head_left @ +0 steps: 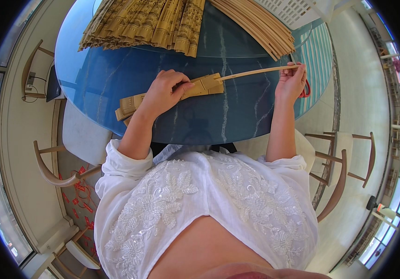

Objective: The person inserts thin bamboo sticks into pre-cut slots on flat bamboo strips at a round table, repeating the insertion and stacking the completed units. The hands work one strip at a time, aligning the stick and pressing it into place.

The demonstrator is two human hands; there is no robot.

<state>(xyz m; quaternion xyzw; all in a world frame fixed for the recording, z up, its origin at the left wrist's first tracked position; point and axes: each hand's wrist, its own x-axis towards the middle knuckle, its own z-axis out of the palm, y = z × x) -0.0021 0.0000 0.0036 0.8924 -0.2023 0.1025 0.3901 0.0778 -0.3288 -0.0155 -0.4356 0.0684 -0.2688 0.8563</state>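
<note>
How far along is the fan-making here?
Done: a stack of pleated printed fan papers lies at the table's far side. In hand: the left hand presses a folded paper while the right hand holds a bamboo stick. Left: a pile of loose sticks.

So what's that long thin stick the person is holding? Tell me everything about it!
The stick is a long, thin, flat slat, pale tan like bamboo or wood. It lies almost level above the blue table. The right hand pinches its far end. Its other end runs into the folded tan paper piece that the left hand presses down. More sticks like it lie piled nearby.
</note>
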